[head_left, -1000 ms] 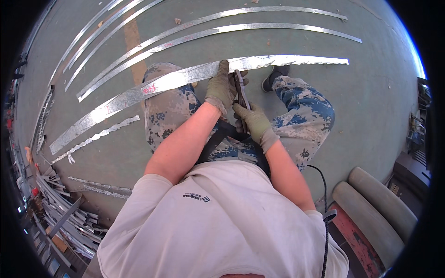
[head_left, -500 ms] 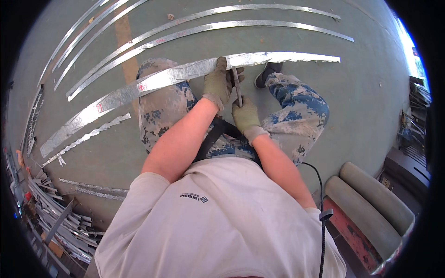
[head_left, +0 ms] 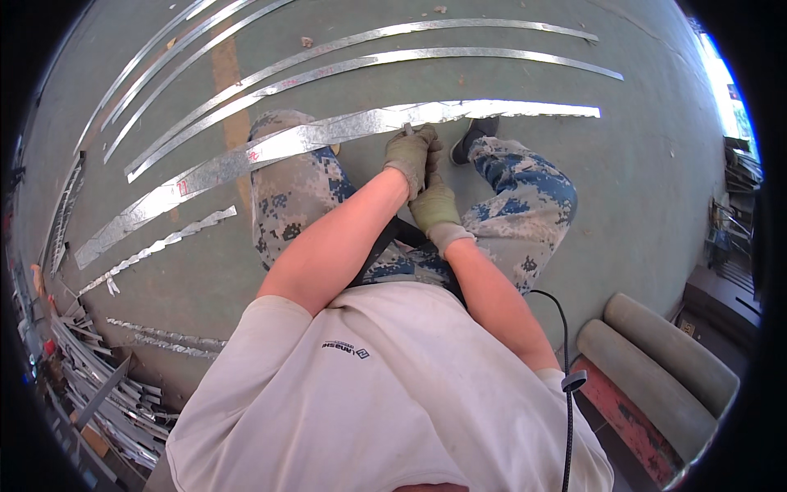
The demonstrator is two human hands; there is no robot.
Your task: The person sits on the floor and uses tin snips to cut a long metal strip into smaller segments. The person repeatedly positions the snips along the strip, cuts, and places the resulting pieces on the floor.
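A wide sheet-metal strip point(head_left: 328, 131) with red marks and a ragged near edge runs across the floor and over my left leg point(head_left: 295, 193). My left hand point(head_left: 407, 156), in a worn greenish glove, is closed beside its near edge, around a slim grey metal hand tool point(head_left: 407, 129). Only the tip of this tool shows, at the strip's edge; its kind is hidden. Just below, my right hand point(head_left: 437, 205), gloved alike, is closed where the tool's handle end lies, close against the left hand.
Several narrow metal strips point(head_left: 443, 54) lie farther out on the green floor point(head_left: 631, 180). Crumpled offcuts point(head_left: 156, 246) lie at left, above a scrap pile point(head_left: 106, 385). Two padded rolls point(head_left: 648, 369) sit on a red frame at lower right. A black cable point(head_left: 568, 426) hangs at my right side.
My left hand has left the strip's edge, moved right and down, and closed around the tool's upper part, hiding it. My right hand stays nearly in place.
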